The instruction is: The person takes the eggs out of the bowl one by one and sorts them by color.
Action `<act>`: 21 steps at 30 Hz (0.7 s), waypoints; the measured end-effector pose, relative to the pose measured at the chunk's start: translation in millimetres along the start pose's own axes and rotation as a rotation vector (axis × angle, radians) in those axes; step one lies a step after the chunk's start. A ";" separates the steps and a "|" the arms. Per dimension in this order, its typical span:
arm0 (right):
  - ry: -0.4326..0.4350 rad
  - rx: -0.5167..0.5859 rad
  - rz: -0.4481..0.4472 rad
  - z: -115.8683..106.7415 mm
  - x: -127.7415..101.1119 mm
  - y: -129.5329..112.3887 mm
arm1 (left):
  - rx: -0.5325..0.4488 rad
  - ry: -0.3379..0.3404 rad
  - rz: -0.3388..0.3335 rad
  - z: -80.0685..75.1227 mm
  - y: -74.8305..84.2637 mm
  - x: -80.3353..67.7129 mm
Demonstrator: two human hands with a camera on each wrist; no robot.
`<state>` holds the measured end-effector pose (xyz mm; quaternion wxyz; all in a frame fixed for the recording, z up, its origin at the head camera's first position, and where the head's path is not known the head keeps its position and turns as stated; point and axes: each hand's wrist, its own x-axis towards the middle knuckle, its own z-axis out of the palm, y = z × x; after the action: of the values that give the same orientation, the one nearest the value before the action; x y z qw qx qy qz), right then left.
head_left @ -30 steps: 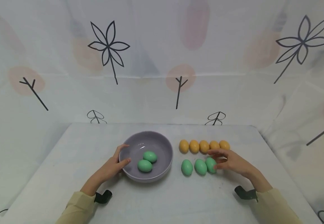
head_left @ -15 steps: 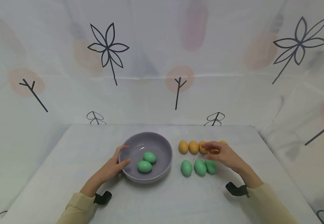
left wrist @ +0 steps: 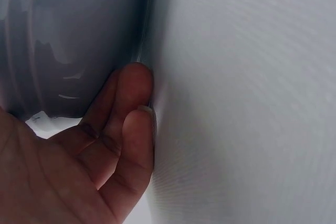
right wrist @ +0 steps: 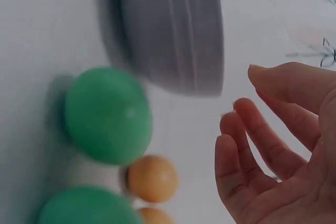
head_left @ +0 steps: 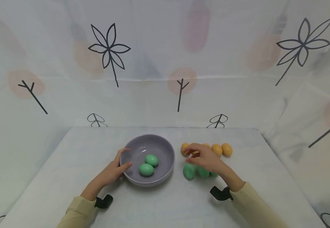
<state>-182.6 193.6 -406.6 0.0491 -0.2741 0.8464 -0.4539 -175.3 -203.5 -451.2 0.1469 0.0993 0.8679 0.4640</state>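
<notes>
A glossy purple-grey bowl (head_left: 165,152) with two green eggs (head_left: 146,169) inside stands left of centre on the table. My left hand (head_left: 111,170) holds it by its left side, thumb over the rim; in the left wrist view, fingertips rest low against the outer wall of the bowl (left wrist: 68,51). To the right of the bowl, my right hand (head_left: 206,157) hovers over the egg rows, fingers loosely bent. Nothing shows between the fingers of the right hand (right wrist: 294,145) in the right wrist view. Beneath it, three green eggs (head_left: 189,171) are partly covered.
Behind the green row lies a row of several orange eggs (head_left: 226,149), some hidden by the right hand. A white cloth covers the table (head_left: 159,209), and a patterned curtain (head_left: 148,104) hangs behind its far edge.
My right hand has left the rightmost green egg and moved left across the rows toward the bowl, with nothing in it. The left hand and the bowl have stayed put.
</notes>
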 end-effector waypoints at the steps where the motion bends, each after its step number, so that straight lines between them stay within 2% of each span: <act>1: -0.016 -0.004 -0.025 2.2 4.8 -3.5 | 0.001 0.001 0.001 -0.2 0.1 -0.1; 6: -0.094 0.013 -0.087 12.2 30.4 -23.8 | -0.008 0.006 0.013 -0.7 0.9 0.2; 11: -0.154 0.046 -0.140 25.8 57.7 -33.5 | -0.021 0.006 0.022 -0.3 0.4 -0.1; 21: -0.281 0.052 -0.129 46.1 110.6 -48.6 | -0.022 -0.002 0.005 -0.2 0.5 0.4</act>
<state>-240.4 81.9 -376.5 0.1450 -0.3873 0.7998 -0.4351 -175.7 -203.2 -450.7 0.1476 0.1005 0.8623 0.4739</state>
